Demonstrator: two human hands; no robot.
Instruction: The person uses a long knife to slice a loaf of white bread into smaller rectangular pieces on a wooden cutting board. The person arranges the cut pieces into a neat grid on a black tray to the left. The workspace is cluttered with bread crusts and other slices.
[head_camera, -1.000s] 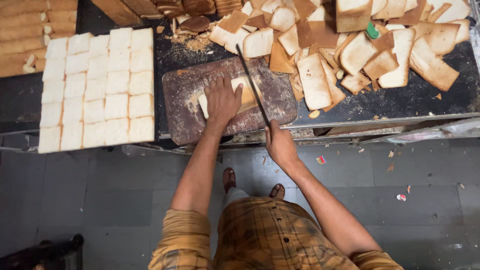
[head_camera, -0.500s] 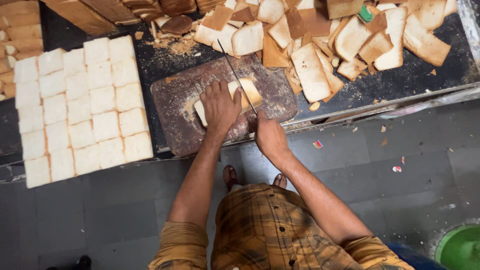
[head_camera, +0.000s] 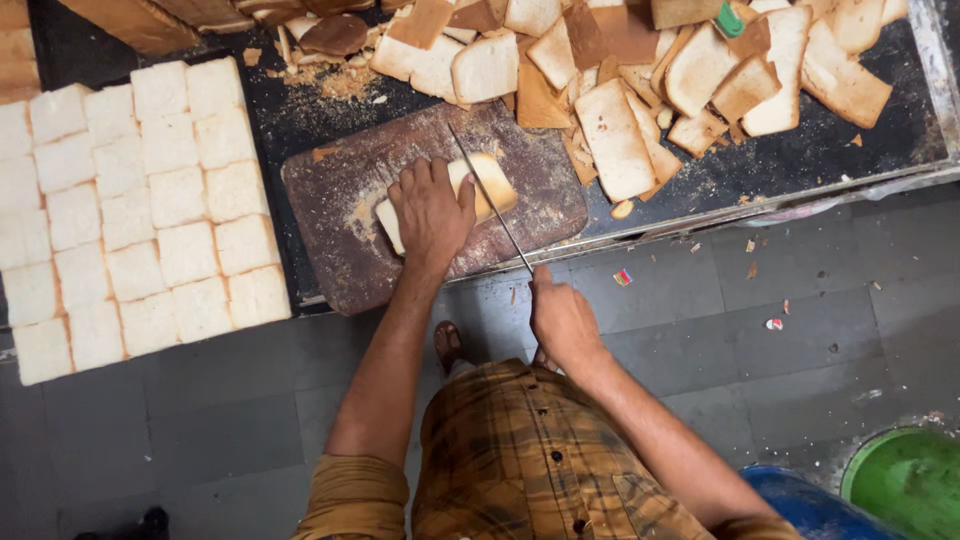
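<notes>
My left hand presses flat on a stack of bread slices lying on a worn brown cutting board. My right hand grips the handle of a long thin knife, off the counter's front edge. The blade runs diagonally across the bread, just right of my left fingers, cutting along its crusted side.
Trimmed white bread squares lie in rows at the left of the dark counter. A heap of cut crusts and slices fills the back right. A green tub and a blue container stand on the tiled floor.
The knife has been drawn back toward me through the bread, with my right hand now farther off the counter edge. My left hand stays on the stack.
</notes>
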